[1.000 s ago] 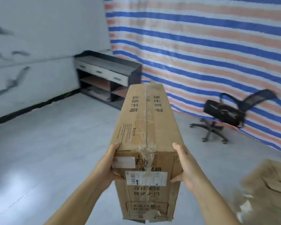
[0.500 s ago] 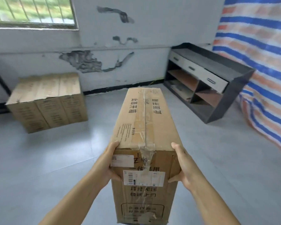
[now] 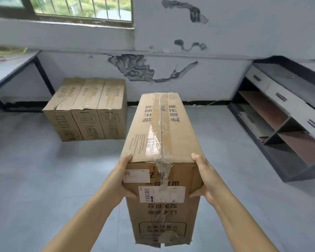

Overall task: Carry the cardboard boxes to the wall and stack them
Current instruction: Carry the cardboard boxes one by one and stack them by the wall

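View's swung round, so the three stacked boxes [image 3: 91, 110] by the wall now sit ahead-left of both hands' grip on the taped cardboard box [image 3: 162, 142], left hand [image 3: 123, 176], right hand [image 3: 205, 176].

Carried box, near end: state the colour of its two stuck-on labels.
White labels, clearest in the head view.

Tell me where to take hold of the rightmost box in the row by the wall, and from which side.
Rightmost box: grip its two narrow ends, coming from above at the near end. Its left side touches the neighbouring box, so the long faces cannot be clamped; only its right side and near end show bare. The far end's gap to the wall is hidden.
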